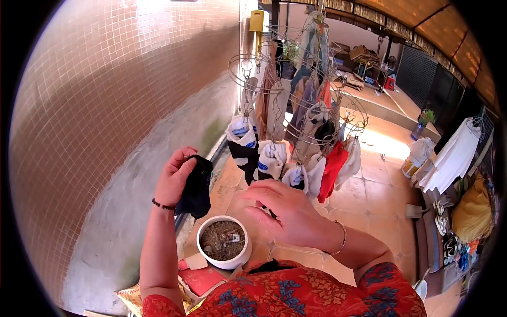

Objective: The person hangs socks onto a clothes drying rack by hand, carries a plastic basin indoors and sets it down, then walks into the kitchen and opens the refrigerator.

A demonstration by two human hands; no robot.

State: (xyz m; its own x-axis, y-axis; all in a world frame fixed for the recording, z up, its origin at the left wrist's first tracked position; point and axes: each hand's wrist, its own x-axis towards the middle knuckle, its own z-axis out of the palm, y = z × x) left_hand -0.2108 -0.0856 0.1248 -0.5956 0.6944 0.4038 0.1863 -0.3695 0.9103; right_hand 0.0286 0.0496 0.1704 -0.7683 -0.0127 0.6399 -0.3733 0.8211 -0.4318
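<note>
Pinching limp black cloth (196, 193) by its upper part, the left hand (176, 177) likely lets it drape freely. Farther right, the right hand (296, 217) curls; I cannot tell whether it grips anything.

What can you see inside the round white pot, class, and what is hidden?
Inside the white pot is brown, crumbly soil, with a small pale scrap on it. Anything beneath the soil's surface is covered and cannot be seen.
</note>
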